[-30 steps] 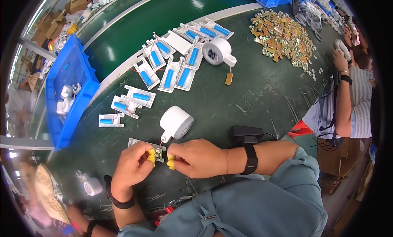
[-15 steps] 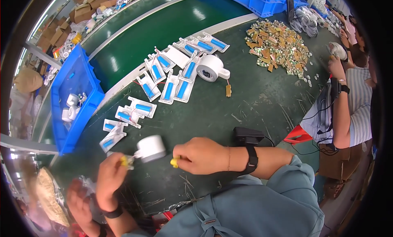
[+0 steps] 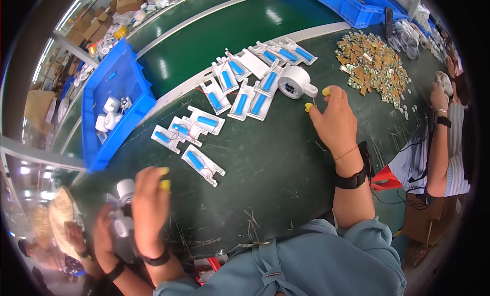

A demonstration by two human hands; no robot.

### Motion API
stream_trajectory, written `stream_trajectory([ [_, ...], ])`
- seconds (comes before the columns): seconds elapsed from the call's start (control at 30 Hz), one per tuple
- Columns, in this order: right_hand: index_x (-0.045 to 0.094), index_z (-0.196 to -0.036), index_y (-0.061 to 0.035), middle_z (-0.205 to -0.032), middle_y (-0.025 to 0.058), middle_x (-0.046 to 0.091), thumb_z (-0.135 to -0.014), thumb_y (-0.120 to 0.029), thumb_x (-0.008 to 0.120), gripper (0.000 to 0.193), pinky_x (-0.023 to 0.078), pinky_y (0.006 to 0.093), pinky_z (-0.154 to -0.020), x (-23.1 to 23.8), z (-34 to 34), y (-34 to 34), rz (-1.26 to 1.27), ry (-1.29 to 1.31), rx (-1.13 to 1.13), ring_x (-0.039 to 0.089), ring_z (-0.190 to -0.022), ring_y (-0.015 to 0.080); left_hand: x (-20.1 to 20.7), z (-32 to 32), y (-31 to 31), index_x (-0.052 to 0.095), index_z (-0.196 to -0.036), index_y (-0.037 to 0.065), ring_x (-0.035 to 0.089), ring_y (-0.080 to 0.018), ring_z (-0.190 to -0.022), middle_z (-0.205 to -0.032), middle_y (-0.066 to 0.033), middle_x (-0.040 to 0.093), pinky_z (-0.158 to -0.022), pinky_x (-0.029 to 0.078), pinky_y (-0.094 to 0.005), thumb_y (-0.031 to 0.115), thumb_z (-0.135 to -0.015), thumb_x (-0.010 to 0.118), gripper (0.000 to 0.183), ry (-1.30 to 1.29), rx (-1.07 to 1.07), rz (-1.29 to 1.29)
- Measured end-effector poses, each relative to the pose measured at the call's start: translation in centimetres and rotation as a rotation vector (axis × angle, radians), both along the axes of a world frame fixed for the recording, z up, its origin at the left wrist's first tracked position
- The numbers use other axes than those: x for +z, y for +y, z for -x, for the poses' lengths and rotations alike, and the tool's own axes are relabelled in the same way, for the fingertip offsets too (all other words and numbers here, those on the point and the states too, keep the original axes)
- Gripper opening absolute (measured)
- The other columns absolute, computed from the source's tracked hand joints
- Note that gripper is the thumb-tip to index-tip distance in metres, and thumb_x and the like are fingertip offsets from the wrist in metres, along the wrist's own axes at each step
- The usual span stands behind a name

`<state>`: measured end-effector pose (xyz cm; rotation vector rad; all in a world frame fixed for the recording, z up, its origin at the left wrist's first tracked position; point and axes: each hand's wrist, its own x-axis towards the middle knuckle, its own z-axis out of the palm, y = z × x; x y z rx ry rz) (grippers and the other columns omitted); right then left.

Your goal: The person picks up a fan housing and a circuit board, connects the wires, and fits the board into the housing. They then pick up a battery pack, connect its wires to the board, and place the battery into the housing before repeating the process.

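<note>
In the head view, by a clock centred on the picture: holding the right hand [image 3: 335, 121] at two o'clock, with thumb and forefinger parted, just beside the handle of a white round device [image 3: 292, 82] at one o'clock; cannot tell whether touching. Holding the left hand [image 3: 151, 204] at eight o'clock, blurred, with yellow-capped fingertips [image 3: 164, 185] spread apart. Nearer the centre, also at eight o'clock: a white casing [image 3: 207, 174] containing a blue cylinder [image 3: 194, 160]. Farther out at two o'clock: heaped circuit boards [image 3: 370, 66].
</note>
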<state>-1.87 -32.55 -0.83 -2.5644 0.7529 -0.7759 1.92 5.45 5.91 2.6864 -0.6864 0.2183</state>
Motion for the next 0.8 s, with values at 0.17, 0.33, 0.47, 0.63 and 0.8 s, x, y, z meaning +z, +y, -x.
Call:
stream_trajectory([
  [0.17,0.053,-0.101,-0.0061,-0.093,0.0105,0.063,-0.080,-0.024,0.071,0.033,0.050,0.0421,-0.068,-0.5,-0.8,-0.1,-0.031,0.190,-0.016,0.064,-0.078,0.0323,-1.6,-0.5,-3.1,0.063,-0.109,0.004,0.061,-0.0326,-0.095,-0.112,-0.0131,0.059,-0.081,0.051,-0.0375,-0.007,-0.074,0.061,0.036,0.050,-0.267,0.049],
  [0.33,0.057,-0.088,-0.0029,-0.078,0.0109,0.066,-0.081,-0.020,0.070,0.023,0.051,0.0426,-0.066,-0.8,-0.7,-0.5,-0.032,0.252,0.013,0.064,-0.073,0.0348,-2.8,-1.1,-4.0,0.067,-0.099,0.006,0.060,-0.0288,-0.097,-0.108,-0.0116,0.061,-0.084,0.049,-0.0373,-0.004,-0.074,0.063,0.028,0.010,-0.532,0.093],
  [0.47,0.061,-0.092,-0.0009,-0.080,0.0105,0.067,-0.084,-0.017,0.066,0.018,0.052,0.0339,-0.057,0.4,1.0,1.0,-0.425,0.203,0.257,0.066,-0.067,0.0246,-3.6,-0.6,-3.1,0.067,-0.095,0.006,0.058,-0.0296,-0.090,-0.097,-0.0095,0.062,-0.081,0.048,-0.0389,-0.001,-0.074,0.064,0.022,0.028,-0.479,0.125],
  [0.63,0.058,-0.110,0.0041,-0.105,0.0174,0.068,-0.093,-0.013,0.055,0.025,0.056,0.0267,-0.059,0.7,3.9,4.4,-1.604,0.198,0.482,0.068,-0.075,0.0189,-3.8,0.5,-2.8,0.065,-0.090,0.006,0.054,-0.0292,-0.079,-0.085,-0.0084,0.059,-0.074,0.045,-0.0380,0.001,-0.075,0.064,0.016,0.034,-0.456,0.119],
  [0.8,0.050,-0.128,0.0047,-0.115,0.0177,0.064,-0.100,-0.015,0.046,0.035,0.057,0.0304,-0.075,1.2,4.8,6.3,-1.904,0.159,0.645,0.067,-0.093,0.0216,-4.6,0.6,-3.2,0.064,-0.095,0.004,0.057,-0.0302,-0.083,-0.088,-0.0093,0.060,-0.075,0.047,-0.0382,-0.001,-0.076,0.061,0.020,0.205,-0.468,0.280],
])
